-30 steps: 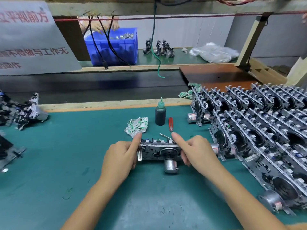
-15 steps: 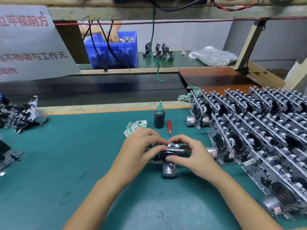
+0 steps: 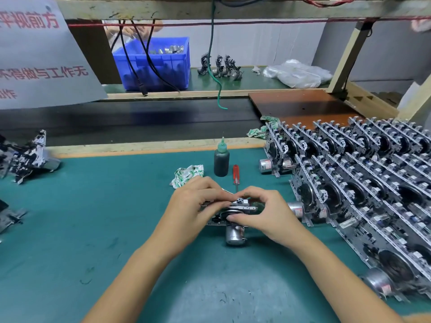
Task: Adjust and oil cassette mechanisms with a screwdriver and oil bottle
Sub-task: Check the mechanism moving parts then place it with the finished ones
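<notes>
Head view: a cassette mechanism (image 3: pixel 235 209), a pressed-metal frame with a cylindrical motor below, is gripped from both ends on the green mat (image 3: pixel 93 206) by the left hand (image 3: pixel 193 206) and right hand (image 3: pixel 268 213), fingers curled round it. Just beyond, nearer the right hand, a red-handled screwdriver (image 3: pixel 236 174) is laid pointing toward the hands, beside the upright dark oil bottle (image 3: pixel 221 160).

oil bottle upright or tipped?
Upright. The oil bottle stands on its base on the green mat, nozzle pointing up, beside the red screwdriver. Neither hand touches it.
</notes>
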